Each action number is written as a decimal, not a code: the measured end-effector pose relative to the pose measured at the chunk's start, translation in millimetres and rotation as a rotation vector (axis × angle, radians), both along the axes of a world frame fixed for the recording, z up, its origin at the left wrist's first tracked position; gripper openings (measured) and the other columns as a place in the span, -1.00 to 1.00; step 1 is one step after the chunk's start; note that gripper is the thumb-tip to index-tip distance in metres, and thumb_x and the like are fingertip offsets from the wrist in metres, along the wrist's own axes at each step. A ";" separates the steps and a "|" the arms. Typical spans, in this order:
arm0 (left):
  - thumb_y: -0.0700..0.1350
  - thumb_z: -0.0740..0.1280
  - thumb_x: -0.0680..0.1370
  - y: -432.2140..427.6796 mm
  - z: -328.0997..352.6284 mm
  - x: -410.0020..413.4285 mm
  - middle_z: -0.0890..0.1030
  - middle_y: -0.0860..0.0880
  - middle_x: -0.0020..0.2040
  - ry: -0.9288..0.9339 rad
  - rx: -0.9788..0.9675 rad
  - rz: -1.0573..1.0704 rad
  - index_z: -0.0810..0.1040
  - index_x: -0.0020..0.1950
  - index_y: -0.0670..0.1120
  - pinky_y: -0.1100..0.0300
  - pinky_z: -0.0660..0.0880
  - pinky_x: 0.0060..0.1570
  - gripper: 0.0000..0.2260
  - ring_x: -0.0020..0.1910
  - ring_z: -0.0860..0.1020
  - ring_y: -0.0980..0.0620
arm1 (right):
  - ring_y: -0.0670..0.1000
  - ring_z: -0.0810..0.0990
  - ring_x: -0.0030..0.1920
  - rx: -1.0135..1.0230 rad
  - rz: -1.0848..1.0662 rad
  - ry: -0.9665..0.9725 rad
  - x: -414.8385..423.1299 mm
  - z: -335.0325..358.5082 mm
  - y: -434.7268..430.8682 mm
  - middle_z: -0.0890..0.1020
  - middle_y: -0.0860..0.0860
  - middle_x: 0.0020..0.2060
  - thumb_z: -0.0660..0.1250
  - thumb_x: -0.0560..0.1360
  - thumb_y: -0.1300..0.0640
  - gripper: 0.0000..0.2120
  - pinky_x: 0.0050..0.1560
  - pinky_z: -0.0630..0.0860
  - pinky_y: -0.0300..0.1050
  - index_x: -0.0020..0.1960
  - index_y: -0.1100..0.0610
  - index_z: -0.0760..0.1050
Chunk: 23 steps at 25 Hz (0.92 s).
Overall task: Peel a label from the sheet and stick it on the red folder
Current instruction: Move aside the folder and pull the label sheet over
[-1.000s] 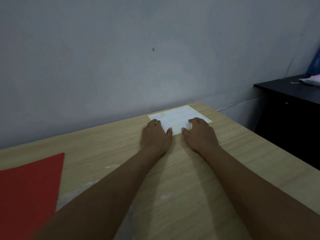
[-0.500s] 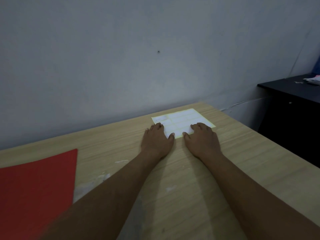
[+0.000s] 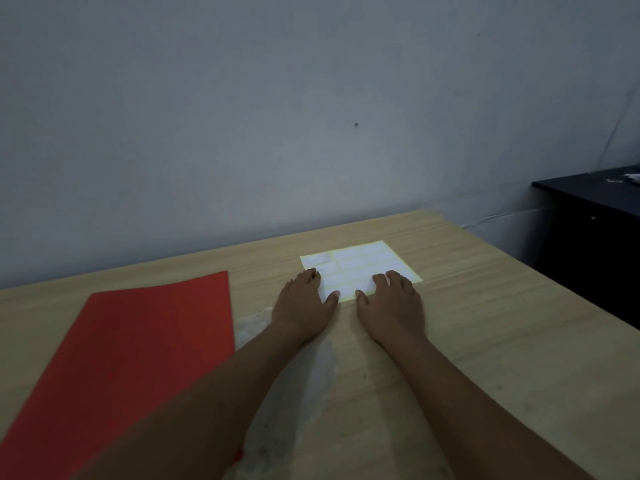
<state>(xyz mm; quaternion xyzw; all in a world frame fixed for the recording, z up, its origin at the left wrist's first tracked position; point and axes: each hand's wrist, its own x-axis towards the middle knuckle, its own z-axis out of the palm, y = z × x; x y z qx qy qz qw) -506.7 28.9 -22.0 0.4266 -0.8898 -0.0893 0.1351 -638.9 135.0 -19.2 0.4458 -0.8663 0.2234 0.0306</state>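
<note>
A white label sheet (image 3: 360, 266) with rows of labels lies flat near the far edge of the wooden table (image 3: 502, 341). My left hand (image 3: 303, 304) rests palm down on the sheet's near left corner, fingers spread. My right hand (image 3: 393, 306) lies palm down on its near right part, fingers apart. Neither hand holds anything. The red folder (image 3: 138, 362) lies flat on the table to the left, its near corner hidden under my left forearm.
A grey wall (image 3: 277, 116) stands right behind the table's far edge. A black cabinet (image 3: 595, 220) with small white items on top stands at the right, beyond the table's right edge. A pale worn patch (image 3: 294, 393) marks the tabletop between my forearms.
The view has swung left, so more of the red folder shows and the sheet sits further right. Both hands stay flat on the sheet's near edge.
</note>
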 end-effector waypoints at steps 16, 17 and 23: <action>0.22 0.10 0.63 60.8 5.6 108.6 0.15 -0.09 0.61 -0.022 0.010 0.008 0.16 0.59 -0.19 0.06 0.12 0.53 -0.33 0.58 0.15 -0.02 | 0.11 0.33 0.44 -0.008 0.052 0.036 97.6 1.1 59.3 0.39 0.05 0.46 0.18 0.58 -0.15 -0.48 0.38 0.34 0.02 0.46 0.07 0.38; 0.21 0.10 0.63 62.9 5.1 111.0 0.16 -0.09 0.61 -0.017 0.010 0.010 0.17 0.58 -0.19 0.05 0.10 0.53 -0.34 0.58 0.16 -0.02 | 0.11 0.33 0.44 -0.007 0.054 0.041 99.8 0.7 60.8 0.38 0.05 0.46 0.18 0.58 -0.15 -0.48 0.38 0.34 0.02 0.46 0.07 0.38; 0.23 0.10 0.61 72.7 1.6 118.7 0.20 -0.09 0.60 0.003 -0.003 0.030 0.19 0.57 -0.19 0.03 0.18 0.50 -0.33 0.54 0.22 -0.06 | 0.12 0.32 0.44 -0.009 0.059 0.019 105.5 1.4 68.8 0.39 0.05 0.45 0.20 0.58 -0.14 -0.50 0.37 0.34 0.04 0.44 0.07 0.39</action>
